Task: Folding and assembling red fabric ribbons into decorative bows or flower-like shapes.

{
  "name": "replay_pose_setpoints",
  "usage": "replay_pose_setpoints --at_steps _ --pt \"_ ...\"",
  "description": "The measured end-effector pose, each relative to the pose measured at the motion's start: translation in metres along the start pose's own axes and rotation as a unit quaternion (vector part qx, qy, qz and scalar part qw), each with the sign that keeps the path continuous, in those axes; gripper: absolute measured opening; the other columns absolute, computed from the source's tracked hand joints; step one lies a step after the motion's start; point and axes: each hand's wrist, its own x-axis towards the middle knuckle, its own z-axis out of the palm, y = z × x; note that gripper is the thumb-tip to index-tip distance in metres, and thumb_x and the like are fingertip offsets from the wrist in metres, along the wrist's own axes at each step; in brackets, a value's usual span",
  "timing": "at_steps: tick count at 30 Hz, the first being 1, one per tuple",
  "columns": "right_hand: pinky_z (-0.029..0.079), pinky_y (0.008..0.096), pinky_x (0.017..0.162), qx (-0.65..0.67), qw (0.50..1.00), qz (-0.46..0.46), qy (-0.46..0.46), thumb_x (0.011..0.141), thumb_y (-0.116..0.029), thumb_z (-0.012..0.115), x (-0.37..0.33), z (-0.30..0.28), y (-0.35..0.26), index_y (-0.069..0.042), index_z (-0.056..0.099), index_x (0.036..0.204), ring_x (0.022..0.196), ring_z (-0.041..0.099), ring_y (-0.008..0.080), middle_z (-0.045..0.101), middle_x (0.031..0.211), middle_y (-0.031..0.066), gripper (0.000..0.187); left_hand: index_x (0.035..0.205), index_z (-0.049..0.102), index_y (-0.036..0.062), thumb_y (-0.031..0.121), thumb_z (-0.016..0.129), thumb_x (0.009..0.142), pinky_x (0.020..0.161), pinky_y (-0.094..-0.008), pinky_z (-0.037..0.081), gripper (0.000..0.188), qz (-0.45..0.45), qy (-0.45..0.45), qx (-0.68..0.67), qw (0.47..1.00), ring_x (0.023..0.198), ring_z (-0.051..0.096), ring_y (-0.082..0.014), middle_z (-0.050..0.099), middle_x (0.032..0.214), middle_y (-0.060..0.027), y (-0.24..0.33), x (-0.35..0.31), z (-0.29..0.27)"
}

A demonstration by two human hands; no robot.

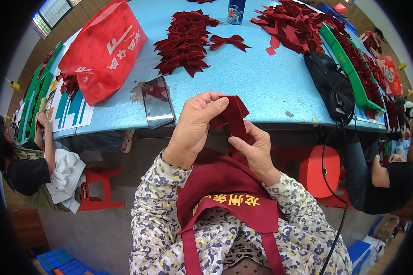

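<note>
1. The left hand (195,126) pinches the upper fold of the dark red velvet ribbon strip (234,114).
2. The right hand (254,146) grips its lower end.
3. The strip runs roughly vertically between both hands, at the front edge of the light blue worktop (261,87).

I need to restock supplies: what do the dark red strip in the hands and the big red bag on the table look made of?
The dark red strip looks like velvet ribbon: matte, soft, folding without creases. The red bag looks like non-woven fabric, dull and stiffly crumpled, though plastic-coated cloth is possible.
</note>
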Motion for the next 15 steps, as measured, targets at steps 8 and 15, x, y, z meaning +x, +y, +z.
replay_pose_setpoints --at_steps 8,15 --pt "0.045 0.02 0.076 0.064 0.997 -0.024 -0.041 0.081 -0.001 0.07 0.001 -0.012 0.006 -0.004 0.064 0.096 0.083 0.055 0.0045 0.063 0.093 -0.0021 0.016 0.101 0.061 0.0021 0.017 0.064 0.09 0.073 -0.0226 0.046 0.019 -0.008 0.008 0.01 1.0 0.078 0.06 -0.0079 0.067 0.091 -0.0043 0.003 -0.004 0.016" --pt "0.044 0.022 0.076 0.079 0.996 -0.005 -0.045 0.08 -0.003 0.073 0.008 -0.01 -0.017 -0.002 0.063 0.09 0.084 0.052 0.0048 0.059 0.092 -0.0007 0.015 0.101 0.062 0.0008 0.012 0.062 0.091 0.08 -0.0237 0.048 0.015 -0.002 -0.044 0.043 0.998 0.086 0.062 -0.0094 0.066 0.096 -0.0037 0.005 -0.008 0.029"
